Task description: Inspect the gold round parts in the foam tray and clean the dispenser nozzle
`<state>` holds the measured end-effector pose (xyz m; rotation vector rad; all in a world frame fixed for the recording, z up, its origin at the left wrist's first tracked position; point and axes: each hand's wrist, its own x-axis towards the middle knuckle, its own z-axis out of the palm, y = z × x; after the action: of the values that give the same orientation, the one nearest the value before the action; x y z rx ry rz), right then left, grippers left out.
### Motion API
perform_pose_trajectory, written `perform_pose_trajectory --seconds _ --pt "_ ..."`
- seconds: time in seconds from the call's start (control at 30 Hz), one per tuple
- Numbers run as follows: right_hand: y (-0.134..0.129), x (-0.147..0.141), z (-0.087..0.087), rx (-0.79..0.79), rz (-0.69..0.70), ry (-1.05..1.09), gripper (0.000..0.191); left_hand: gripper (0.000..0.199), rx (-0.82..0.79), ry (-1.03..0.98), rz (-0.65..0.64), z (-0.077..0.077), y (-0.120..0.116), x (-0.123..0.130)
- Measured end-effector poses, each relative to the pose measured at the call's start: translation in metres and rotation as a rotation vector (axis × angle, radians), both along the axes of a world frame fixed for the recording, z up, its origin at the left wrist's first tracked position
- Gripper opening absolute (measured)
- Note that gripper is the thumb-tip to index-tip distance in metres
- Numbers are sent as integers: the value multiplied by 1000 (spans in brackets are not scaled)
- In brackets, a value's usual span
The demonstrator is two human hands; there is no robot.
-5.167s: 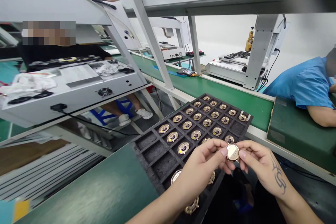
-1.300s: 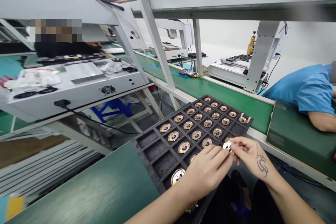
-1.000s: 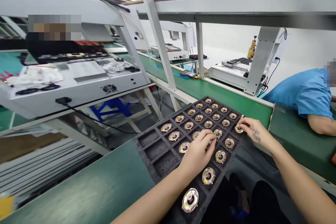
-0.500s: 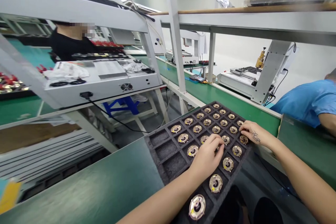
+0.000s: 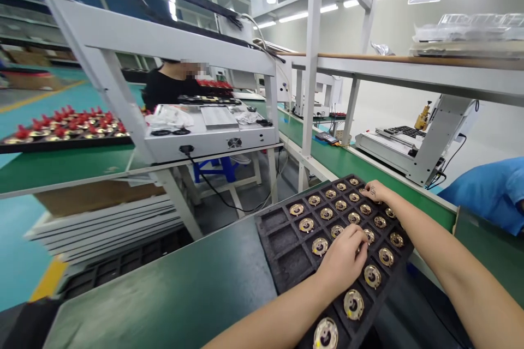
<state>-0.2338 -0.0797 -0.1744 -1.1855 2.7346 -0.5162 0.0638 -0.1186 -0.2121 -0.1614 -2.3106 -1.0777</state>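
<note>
A black foam tray (image 5: 275, 259) with square compartments lies tilted across the green worktop. Most of its compartments hold round gold-coloured metal parts (image 5: 320, 246) with dark centres; bare compartments show along its left side. Over the middle of the tray is my left hand (image 5: 346, 253), its fingers curled and closed beside a gold part (image 5: 368, 236). My right hand (image 5: 374, 192) reaches to the far right edge, with bent fingertips closed at another gold part (image 5: 362, 191). What either hand has between its fingertips is hidden.
The green worktop (image 5: 172, 289) runs beneath the tray. A white machine (image 5: 213, 139) stands on the left bench, near a tray of red-topped parts (image 5: 69, 126). Another machine (image 5: 409, 147) is at right. A shelf post (image 5: 311, 65) rises ahead. Co-workers sit behind the left machine and at right.
The view has swung left and up. My right hand has moved from the tray's right edge to a part farther back. My left hand stays over nearly the same compartment, fingers still curled.
</note>
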Motion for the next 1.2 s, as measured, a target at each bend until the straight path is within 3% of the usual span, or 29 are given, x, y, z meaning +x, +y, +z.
perform_pose_trajectory --seconds 0.17,0.37,0.5,0.6,0.7,0.8,1.0,1.2 --pt "4 6 0 -170 -60 -89 28 15 26 -9 -10 -1 0 0" --pt "53 52 26 -506 16 -251 39 12 233 -2 20 7 -3 -4" --pt "101 113 38 -609 84 -347 42 29 635 -103 -18 14 1 -11" --pt "132 157 37 -652 186 -387 27 58 1022 -288 -243 20 10 -10" --pt "152 187 30 -666 329 -324 13 64 1200 -406 -425 25 20 -5" --pt "163 200 20 -661 332 -266 12 60 1243 -431 -458 29 27 1" --pt "181 210 -1 -780 -24 -386 32 58 1185 -391 -329 44 38 10" --pt "190 238 9 -856 -70 -591 31 46 1151 -329 -343 61 50 22"
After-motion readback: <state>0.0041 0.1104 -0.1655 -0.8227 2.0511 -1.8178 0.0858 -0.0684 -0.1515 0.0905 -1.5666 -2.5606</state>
